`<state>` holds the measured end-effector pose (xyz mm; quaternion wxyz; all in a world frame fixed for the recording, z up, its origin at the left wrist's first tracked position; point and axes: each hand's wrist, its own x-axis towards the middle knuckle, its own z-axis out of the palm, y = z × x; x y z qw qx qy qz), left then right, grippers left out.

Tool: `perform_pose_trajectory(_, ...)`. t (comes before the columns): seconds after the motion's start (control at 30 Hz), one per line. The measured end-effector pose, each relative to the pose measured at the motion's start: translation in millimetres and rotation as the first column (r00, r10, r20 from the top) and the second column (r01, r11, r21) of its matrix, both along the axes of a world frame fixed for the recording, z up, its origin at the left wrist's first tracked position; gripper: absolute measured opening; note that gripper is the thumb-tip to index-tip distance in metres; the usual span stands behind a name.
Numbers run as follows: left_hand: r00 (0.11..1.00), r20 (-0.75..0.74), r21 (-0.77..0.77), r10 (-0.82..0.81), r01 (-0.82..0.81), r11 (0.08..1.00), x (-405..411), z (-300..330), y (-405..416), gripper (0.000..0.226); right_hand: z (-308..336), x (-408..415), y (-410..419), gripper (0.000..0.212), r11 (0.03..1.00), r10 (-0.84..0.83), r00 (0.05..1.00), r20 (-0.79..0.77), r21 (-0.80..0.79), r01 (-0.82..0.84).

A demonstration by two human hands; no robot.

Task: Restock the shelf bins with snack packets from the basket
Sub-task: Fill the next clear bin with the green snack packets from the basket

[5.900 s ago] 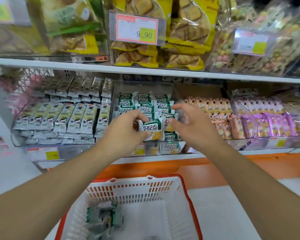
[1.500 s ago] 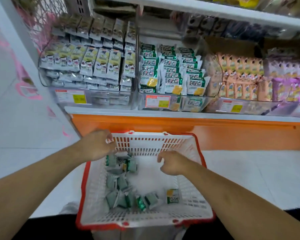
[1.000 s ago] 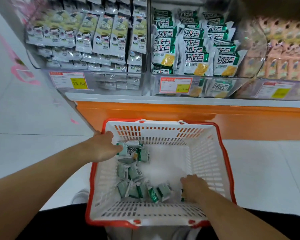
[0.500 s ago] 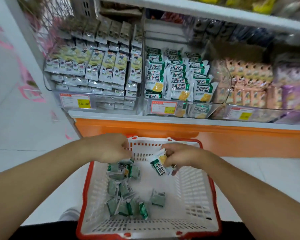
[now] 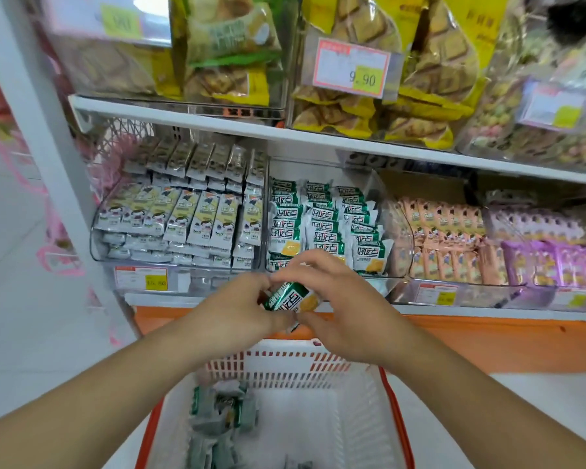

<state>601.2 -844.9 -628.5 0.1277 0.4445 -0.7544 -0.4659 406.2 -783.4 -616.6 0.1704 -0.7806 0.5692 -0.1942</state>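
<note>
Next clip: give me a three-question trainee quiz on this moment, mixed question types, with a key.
1. True or false: both hands hold the green packet.
2. Which bin holds matching packets? A) grey-packet bin B) middle bin C) pink-packet bin
3. Fill in: more packets lie in the ____ below the left hand and right hand.

Key: 1 true; 2 B; 3 basket.
</note>
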Motion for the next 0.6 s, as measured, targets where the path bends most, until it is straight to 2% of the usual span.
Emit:
perform_pose_trajectory(0.07,0.999,-0.030,-0.026,0.034,-0.035,0.999,-3.0,3.9,-7.9,0.020,1.7,-3.3,-9.6,0.050,0.997,-0.024,0.996,-0.087,-0.072,0.018)
perform_pose_trajectory(0.13,0.989,-0.108,0.007,0.101,-0.101,0.995,-6.2,1.9,-13.5,0.022,5.6,-9.1,-21.5,0.040,0.988,-0.122,0.988,-0.091,-0.107,0.113)
perform_pose_trajectory(0.2,0.971,-0.177,0.082,0.160,-0.148,0.986,-8.1,-4.7,-15.5,0.023,12.0,-16.4,-34.2,0.031,0.967,-0.225,0.974,-0.018,-0.128,0.221)
perform_pose_trajectory(0.3,0.980,-0.157,0.049,0.124,-0.118,0.992,-5.4,-14.2,-14.4,0.032,18.4,-22.0,-54.7,0.027,0.933,-0.327,0.935,0.136,-0.115,0.342)
perform_pose_trajectory(0.4,0.985,-0.135,-0.004,0.112,-0.113,0.994,-1.1,-19.5,-14.5,0.039,12.8,-17.3,-76.6,0.028,0.934,-0.334,0.928,0.168,-0.073,0.349)
perform_pose_trajectory(0.6,0.991,-0.084,-0.060,0.102,-0.107,0.992,4.7,-23.5,-14.1,0.049,-17.1,-12.9,-105.1,0.028,0.940,-0.339,0.936,0.092,-0.016,0.341)
